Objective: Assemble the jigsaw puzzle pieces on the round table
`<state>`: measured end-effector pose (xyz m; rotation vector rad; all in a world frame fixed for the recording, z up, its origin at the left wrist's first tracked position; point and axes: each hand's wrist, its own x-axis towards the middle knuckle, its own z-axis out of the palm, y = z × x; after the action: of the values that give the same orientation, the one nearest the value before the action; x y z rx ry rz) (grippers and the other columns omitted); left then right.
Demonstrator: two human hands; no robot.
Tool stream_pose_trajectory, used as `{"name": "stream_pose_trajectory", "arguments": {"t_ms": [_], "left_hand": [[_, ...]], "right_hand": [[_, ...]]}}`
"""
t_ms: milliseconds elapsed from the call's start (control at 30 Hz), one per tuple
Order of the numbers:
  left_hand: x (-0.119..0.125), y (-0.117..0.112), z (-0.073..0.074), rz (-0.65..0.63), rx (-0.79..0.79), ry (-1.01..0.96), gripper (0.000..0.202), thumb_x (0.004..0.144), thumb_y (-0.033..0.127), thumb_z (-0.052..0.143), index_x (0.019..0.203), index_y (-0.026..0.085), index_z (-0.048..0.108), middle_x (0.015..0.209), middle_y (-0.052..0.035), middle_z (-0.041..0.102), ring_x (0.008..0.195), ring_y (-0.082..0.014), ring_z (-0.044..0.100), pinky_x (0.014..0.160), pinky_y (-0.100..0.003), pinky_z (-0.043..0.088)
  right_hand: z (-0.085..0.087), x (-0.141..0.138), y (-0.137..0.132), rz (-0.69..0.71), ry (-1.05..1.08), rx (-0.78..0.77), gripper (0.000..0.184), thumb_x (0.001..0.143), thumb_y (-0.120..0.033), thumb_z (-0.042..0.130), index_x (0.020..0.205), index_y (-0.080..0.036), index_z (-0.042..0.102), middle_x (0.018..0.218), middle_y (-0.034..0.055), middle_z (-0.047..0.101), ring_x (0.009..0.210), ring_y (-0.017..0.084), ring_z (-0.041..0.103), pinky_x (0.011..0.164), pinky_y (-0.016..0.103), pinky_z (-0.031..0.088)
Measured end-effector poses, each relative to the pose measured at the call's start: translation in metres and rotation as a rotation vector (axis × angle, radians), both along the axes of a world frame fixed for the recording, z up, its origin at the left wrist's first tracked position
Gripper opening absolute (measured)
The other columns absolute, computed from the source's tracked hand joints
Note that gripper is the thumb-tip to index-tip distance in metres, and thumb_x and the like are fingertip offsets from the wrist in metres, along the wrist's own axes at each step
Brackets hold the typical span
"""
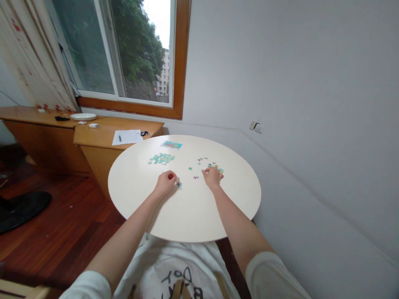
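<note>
Both my hands rest on a round cream table (pixel 193 216). My left hand (pixel 166 183) is curled closed, pinching a small puzzle piece (pixel 179 185) at its fingertips. My right hand (pixel 212 176) lies palm down with bent fingers on a small heap of colourful puzzle pieces (pixel 218 168); what it grips is hidden. A cluster of greenish pieces (pixel 161 158) lies further back on the left. A few loose pieces (pixel 201 159) are scattered in the middle. A small picture card (pixel 171 144) lies near the far edge.
A wooden cabinet (pixel 102 137) with a paper sheet (pixel 126 136) and a white plate (pixel 83 116) stands left under the window (pixel 124 54). White wall (pixel 296 104) runs close on the right. Dark wood floor (pixel 62 224) lies left, with a black chair base (pixel 21 207).
</note>
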<state>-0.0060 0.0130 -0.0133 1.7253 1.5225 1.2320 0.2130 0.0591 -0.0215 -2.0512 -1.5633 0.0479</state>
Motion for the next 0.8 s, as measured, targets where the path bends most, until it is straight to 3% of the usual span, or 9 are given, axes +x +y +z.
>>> {"name": "stream_pose_trajectory", "arguments": {"t_ms": [367,500,600,800], "left_hand": [[0.000,0.001,0.000,-0.005,-0.013,-0.017,0.008,0.062,0.015,0.049,0.058,0.017,0.055,0.053,0.0013,0.055,0.052,-0.0124,0.049,0.055,-0.026,0.036],[0.000,-0.001,0.003,-0.008,-0.023,-0.019,0.007,0.062,0.016,0.048,0.058,0.017,0.054,0.053,0.0012,0.055,0.052,-0.0124,0.049,0.055,-0.026,0.037],[0.000,-0.002,0.004,-0.011,-0.022,-0.013,0.007,0.061,0.017,0.048,0.058,0.017,0.055,0.053,0.0011,0.055,0.053,-0.0127,0.050,0.055,-0.025,0.038],[-0.001,-0.001,0.003,-0.012,-0.023,-0.018,0.007,0.062,0.016,0.050,0.059,0.017,0.057,0.053,0.0008,0.056,0.053,-0.0127,0.051,0.054,-0.025,0.038]], "right_hand": [[-0.008,0.002,0.005,0.104,0.124,0.075,0.009,0.077,-0.020,0.058,0.080,-0.019,0.066,0.079,0.0028,0.069,0.080,0.016,0.061,0.082,0.030,0.040],[-0.009,0.003,0.003,0.158,0.189,0.096,0.022,0.078,-0.016,0.053,0.096,-0.020,0.064,0.081,0.0016,0.066,0.078,0.015,0.060,0.073,0.025,0.042],[-0.009,0.005,0.003,0.164,0.211,0.171,0.035,0.079,-0.014,0.046,0.109,-0.021,0.060,0.086,0.0023,0.063,0.080,0.015,0.058,0.076,0.026,0.043],[-0.012,0.011,0.010,0.104,0.339,0.241,0.036,0.075,-0.014,0.040,0.099,-0.016,0.066,0.079,0.0037,0.061,0.076,0.016,0.057,0.079,0.026,0.044]]}}
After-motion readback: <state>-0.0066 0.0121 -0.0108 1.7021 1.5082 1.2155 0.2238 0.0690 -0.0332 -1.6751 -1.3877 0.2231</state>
